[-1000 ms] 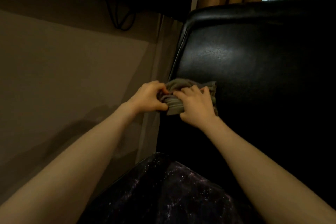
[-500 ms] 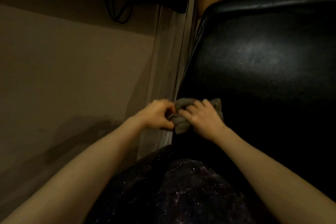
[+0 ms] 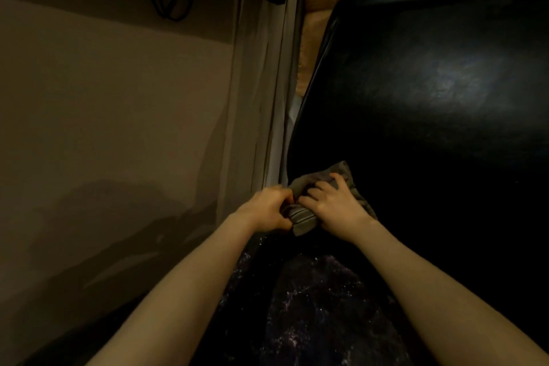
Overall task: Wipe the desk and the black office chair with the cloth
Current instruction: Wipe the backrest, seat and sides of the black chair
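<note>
Head view — grey cloth (image 3: 301,218) bunched, striped hem, on black chair (image 3: 430,83); left hand (image 3: 267,211), right hand (image 3: 338,211) clutch it.

right: chair (image 3: 430,98) backrest blocking the whole side | centre: curtain (image 3: 261,104) hanging just beside chair edge, leaving a narrow gap | left: room lying open before wall (image 3: 104,128)

No readable txt, labels or nos.

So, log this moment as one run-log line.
step: wiping chair | left hand: grips cloth | right hand: holds cloth against chair
</note>
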